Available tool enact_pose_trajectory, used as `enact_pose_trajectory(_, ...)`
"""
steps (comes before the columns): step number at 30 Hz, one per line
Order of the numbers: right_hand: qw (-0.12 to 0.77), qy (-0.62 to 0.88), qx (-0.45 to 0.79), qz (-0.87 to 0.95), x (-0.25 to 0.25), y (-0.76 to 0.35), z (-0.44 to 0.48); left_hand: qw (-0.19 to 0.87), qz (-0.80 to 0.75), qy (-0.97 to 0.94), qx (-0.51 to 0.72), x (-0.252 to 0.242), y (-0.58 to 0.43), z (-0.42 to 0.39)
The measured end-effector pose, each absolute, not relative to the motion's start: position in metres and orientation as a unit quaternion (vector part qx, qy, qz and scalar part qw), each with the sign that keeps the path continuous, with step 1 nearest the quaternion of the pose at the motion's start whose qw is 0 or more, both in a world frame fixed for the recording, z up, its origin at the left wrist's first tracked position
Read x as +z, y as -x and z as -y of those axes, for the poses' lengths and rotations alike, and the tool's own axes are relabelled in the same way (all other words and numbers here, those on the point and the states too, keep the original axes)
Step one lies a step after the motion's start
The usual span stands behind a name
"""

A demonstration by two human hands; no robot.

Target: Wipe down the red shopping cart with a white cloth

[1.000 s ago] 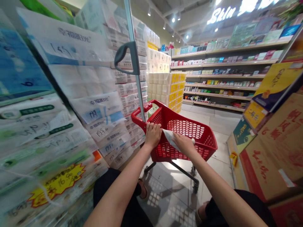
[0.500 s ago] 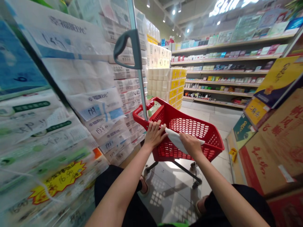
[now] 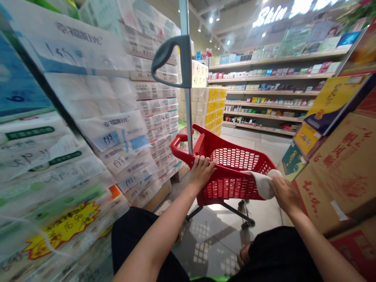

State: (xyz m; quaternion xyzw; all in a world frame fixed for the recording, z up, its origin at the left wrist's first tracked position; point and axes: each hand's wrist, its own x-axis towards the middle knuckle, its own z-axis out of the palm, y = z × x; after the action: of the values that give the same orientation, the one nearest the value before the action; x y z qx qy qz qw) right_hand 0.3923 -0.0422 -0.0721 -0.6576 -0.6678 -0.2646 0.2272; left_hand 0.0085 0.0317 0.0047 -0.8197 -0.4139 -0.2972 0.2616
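A red plastic shopping cart point(image 3: 226, 186) with a perforated basket stands in front of me on wheels. My left hand point(image 3: 202, 172) grips its near rim at the handle end, fingers laid over the edge. At the basket's far right corner, my right hand point(image 3: 285, 194) is closed on a white cloth point(image 3: 263, 185) that drapes over the rim and against the side. A metal pole point(image 3: 188, 113) rises from the cart's handle end and carries a grey loop handle point(image 3: 185, 62).
Stacked packs of tissue paper point(image 3: 126, 137) line the left side. Cardboard boxes point(image 3: 343, 168) are piled on the right. Shelves of small goods point(image 3: 264, 84) run along the back, and yellow-and-white paper packs point(image 3: 214, 109) stand beyond the cart.
My right hand has slid the cloth along the near rim to the right, to the basket's corner. My left hand stays on the rim. The view has shifted slightly.
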Motion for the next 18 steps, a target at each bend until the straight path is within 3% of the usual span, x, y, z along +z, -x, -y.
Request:
enact_pose_trajectory(10, 0.346, 0.576, -0.180, 0.718, -0.035, -0.256, 0.023, 0.247, 0.414, 0.820, -0.310, 0.002, -0.045, -0.011)
enact_pose_trajectory(18, 0.452, 0.459, -0.074, 0.762, -0.021, -0.189, 0.026, 0.129, 0.322, 0.858, -0.378, 0.021, -0.029, 0.006)
